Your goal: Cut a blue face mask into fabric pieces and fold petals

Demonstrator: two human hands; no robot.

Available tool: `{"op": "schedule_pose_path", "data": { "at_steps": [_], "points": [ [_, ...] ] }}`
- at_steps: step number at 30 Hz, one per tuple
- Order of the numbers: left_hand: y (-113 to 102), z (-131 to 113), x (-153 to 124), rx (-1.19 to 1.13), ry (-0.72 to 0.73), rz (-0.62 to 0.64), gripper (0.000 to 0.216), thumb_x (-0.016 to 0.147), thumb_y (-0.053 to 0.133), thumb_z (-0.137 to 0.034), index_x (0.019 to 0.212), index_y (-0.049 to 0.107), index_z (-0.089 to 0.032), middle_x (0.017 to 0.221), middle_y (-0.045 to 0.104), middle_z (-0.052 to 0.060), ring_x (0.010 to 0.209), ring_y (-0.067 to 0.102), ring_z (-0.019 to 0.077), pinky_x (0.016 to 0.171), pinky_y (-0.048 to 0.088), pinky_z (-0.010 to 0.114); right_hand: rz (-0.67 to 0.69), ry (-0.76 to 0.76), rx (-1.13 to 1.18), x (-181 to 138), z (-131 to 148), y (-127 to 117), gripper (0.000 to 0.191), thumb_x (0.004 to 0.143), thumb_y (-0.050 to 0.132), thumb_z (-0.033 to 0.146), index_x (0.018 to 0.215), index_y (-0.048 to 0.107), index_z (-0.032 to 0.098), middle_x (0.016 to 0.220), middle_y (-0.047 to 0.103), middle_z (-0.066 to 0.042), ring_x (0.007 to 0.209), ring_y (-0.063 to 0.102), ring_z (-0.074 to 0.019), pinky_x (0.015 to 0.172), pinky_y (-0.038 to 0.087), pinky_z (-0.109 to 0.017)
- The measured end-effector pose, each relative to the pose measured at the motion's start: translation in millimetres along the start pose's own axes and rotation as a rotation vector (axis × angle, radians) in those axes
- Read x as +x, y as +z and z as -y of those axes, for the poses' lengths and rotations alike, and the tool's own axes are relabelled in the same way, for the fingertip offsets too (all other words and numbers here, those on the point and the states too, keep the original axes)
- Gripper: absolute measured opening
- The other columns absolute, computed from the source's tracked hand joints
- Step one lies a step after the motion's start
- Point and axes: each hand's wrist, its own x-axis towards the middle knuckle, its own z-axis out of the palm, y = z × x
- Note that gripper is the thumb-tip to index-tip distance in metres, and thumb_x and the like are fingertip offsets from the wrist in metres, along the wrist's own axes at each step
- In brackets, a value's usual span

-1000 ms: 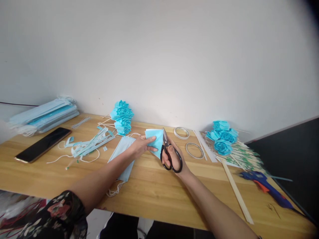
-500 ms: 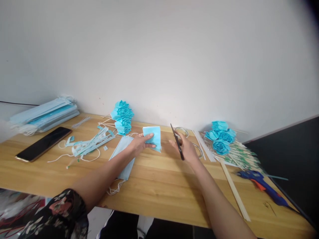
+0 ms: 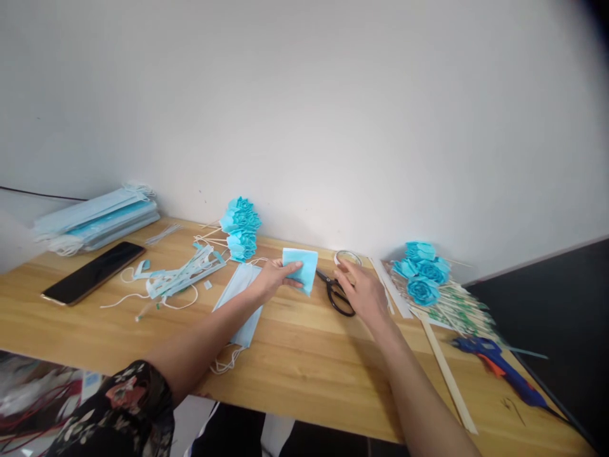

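My left hand (image 3: 277,279) pinches a small folded piece of light-blue mask fabric (image 3: 302,265) between thumb and fingers, above the tabletop. Just to the right are black-handled scissors (image 3: 339,297), their blades pointing up-left toward the fabric and both finger loops showing. My right hand (image 3: 364,292) is beside the scissors with its fingers loosely bent and apart; it does not appear to grip them. Beneath my left forearm lies a flat blue face mask (image 3: 242,285) with white ear loops.
Cut mask strips (image 3: 183,279), a phone (image 3: 92,273) and a mask stack (image 3: 102,219) are on the left. Blue fabric flowers (image 3: 242,222) lean by the wall, more flowers (image 3: 423,270) on the right. A tape roll (image 3: 349,256), wooden strip (image 3: 450,374) and blue glue gun (image 3: 504,368) lie rightward.
The scissors, upright in my right hand before, now lie lower and flatter, with the hand loosened beside them. My left hand with the folded fabric has shifted slightly right in view.
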Motion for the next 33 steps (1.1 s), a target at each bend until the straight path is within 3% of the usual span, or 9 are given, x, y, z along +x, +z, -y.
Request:
{"op": "schedule_pose_path", "data": {
  "at_steps": [3, 5, 8, 10, 14, 18, 22, 28, 33],
  "points": [
    [1, 0, -2, 0.107, 0.03, 0.038, 0.048, 0.06, 0.081, -0.045, 0.088, 0.073, -0.007, 0.081, 0.073, 0.011, 0.07, 0.067, 0.0199, 0.064, 0.058, 0.034, -0.128, -0.239, 0.108, 7, 19, -7, 0.038, 0.094, 0.049, 0.037, 0.124, 0.058, 0.017, 0.114, 0.068, -0.011, 0.108, 0.06, -0.0243, 0.094, 0.045, -0.037],
    [1, 2, -2, 0.178, 0.054, 0.059, 0.047, 0.062, 0.079, -0.046, 0.087, 0.073, -0.007, 0.08, 0.073, 0.011, 0.069, 0.067, 0.0202, 0.065, 0.058, 0.035, -0.087, -0.353, 0.084, 14, 35, -11, 0.043, 0.093, 0.05, 0.041, 0.128, 0.055, 0.016, 0.117, 0.066, -0.012, 0.11, 0.057, -0.026, 0.094, 0.044, -0.039],
    [-1, 7, 0, 0.259, 0.088, 0.092, 0.042, 0.064, 0.077, -0.047, 0.081, 0.073, -0.009, 0.076, 0.072, 0.009, 0.065, 0.066, 0.019, 0.066, 0.057, 0.033, 0.027, -0.381, -0.028, 28, 58, -13, 0.049, 0.092, 0.051, 0.046, 0.13, 0.054, 0.016, 0.116, 0.066, -0.014, 0.108, 0.056, -0.0288, 0.091, 0.041, -0.041],
    [-2, 9, 1, 0.307, 0.106, 0.094, 0.037, 0.064, 0.076, -0.046, 0.075, 0.073, -0.011, 0.07, 0.071, 0.006, 0.062, 0.065, 0.0177, 0.064, 0.056, 0.031, 0.109, -0.353, -0.082, 37, 69, -11, 0.047, 0.09, 0.053, 0.048, 0.126, 0.057, 0.018, 0.111, 0.068, -0.014, 0.102, 0.057, -0.0282, 0.088, 0.04, -0.039],
    [0, 6, -1, 0.332, 0.119, 0.105, 0.031, 0.064, 0.078, -0.043, 0.067, 0.071, -0.013, 0.063, 0.068, 0.004, 0.06, 0.065, 0.0179, 0.061, 0.055, 0.029, 0.189, -0.291, -0.024, 50, 71, -2, 0.028, 0.094, 0.047, 0.038, 0.089, 0.069, 0.021, 0.089, 0.07, -0.007, 0.085, 0.061, -0.0199, 0.078, 0.037, -0.03],
    [0, -3, -1, 0.246, 0.075, 0.091, 0.035, 0.063, 0.079, -0.045, 0.075, 0.071, -0.012, 0.068, 0.069, 0.005, 0.062, 0.064, 0.0179, 0.059, 0.055, 0.029, -0.035, -0.074, 0.289, 54, 50, 3, 0.031, 0.092, 0.047, 0.04, 0.075, 0.064, 0.02, 0.072, 0.063, -0.001, 0.066, 0.054, -0.014, 0.064, 0.035, -0.025],
    [-5, -2, 4, 0.189, 0.069, -0.025, 0.037, 0.062, 0.079, -0.047, 0.07, 0.068, -0.013, 0.066, 0.066, 0.003, 0.055, 0.059, 0.0133, 0.055, 0.052, 0.027, -0.244, 0.16, 0.509, 46, 23, 12, 0.037, 0.09, 0.047, 0.046, 0.065, 0.052, 0.019, 0.056, 0.041, 0.004, 0.055, 0.038, -0.0121, 0.053, 0.03, -0.024],
    [-11, 5, 8, 0.2, 0.088, -0.055, 0.039, 0.063, 0.076, -0.051, 0.067, 0.067, -0.013, 0.062, 0.06, 0.0, 0.05, 0.052, 0.0089, 0.048, 0.046, 0.022, -0.344, 0.257, 0.546, 22, 11, 39, 0.034, 0.09, 0.046, 0.044, 0.066, 0.048, 0.019, 0.059, 0.037, 0.005, 0.059, 0.036, -0.0119, 0.057, 0.03, -0.024],
    [-12, 7, 7, 0.213, 0.051, -0.09, 0.04, 0.062, 0.078, -0.05, 0.074, 0.07, -0.012, 0.063, 0.059, 0.001, 0.05, 0.048, 0.0075, 0.041, 0.037, 0.018, -0.345, 0.29, 0.551, 13, 14, 45, 0.034, 0.091, 0.045, 0.044, 0.068, 0.051, 0.019, 0.061, 0.04, 0.004, 0.06, 0.037, -0.0124, 0.058, 0.031, -0.024]
  ]
}}
